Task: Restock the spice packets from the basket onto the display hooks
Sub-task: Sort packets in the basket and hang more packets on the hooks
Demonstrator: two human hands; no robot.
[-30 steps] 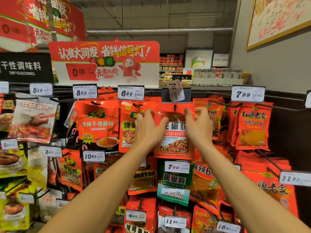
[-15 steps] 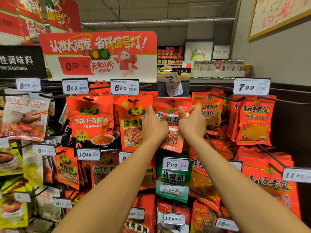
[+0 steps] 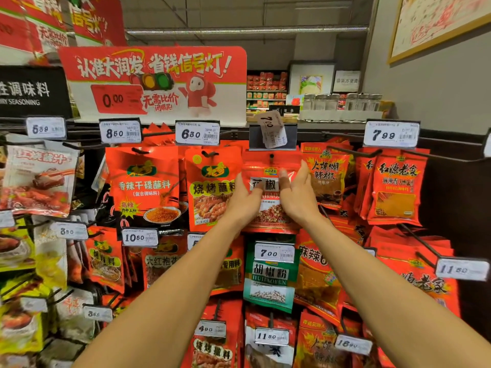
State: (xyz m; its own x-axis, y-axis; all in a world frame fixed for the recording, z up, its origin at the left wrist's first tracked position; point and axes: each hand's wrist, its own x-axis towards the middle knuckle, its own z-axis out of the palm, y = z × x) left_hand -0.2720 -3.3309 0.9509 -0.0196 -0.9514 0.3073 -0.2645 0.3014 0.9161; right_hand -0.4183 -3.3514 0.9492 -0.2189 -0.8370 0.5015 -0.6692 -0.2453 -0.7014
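Note:
A red spice packet (image 3: 269, 216) with a picture of red peppercorns hangs by its hole on a display hook (image 3: 271, 156) in the top row, under a crooked 7.00 price tag (image 3: 271, 128). My left hand (image 3: 243, 201) is at the packet's left edge and my right hand (image 3: 299, 196) at its right edge. Both have their fingers stretched out and apart, with only the thumbs resting against the packet's front. The basket is out of view.
Neighbouring hooks hold an orange barbecue-dip packet (image 3: 212, 187) on the left and red chilli packets (image 3: 328, 176) on the right. A green pepper-powder packet (image 3: 269, 277) hangs just below. Black hook rods and price tags (image 3: 390, 134) stick out toward me.
The packet went from being held tilted in both hands to hanging flat on the hook. My fingers have opened and both hands have dropped lower along its sides.

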